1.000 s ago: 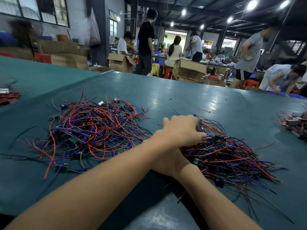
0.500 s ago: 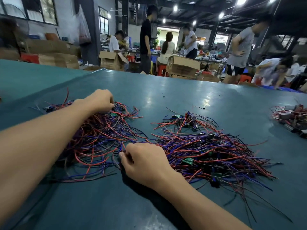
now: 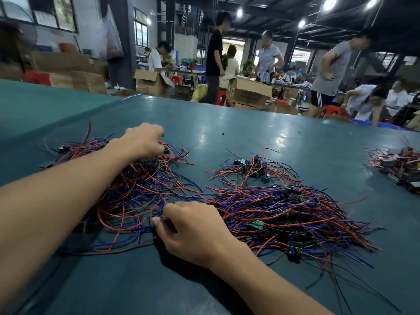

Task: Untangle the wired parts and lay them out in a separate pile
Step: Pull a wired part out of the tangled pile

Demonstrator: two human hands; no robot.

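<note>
Since 1 s ago L hand (image 3: 141, 139) crossed from R pile (image 3: 284, 208) to far edge of L pile (image 3: 136, 185), fingers curled down into it; can't tell what they hold. R hand (image 3: 195, 233) at near edge, thumb + fingers pinching wires (image 3: 136, 223). Piles side by side on teal table (image 3: 227, 123).

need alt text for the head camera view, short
On a teal table, a person's left hand grips wires at the far side of a tangled wire pile while the right hand pinches wires at its near edge. A second pile lies to the right.
</note>
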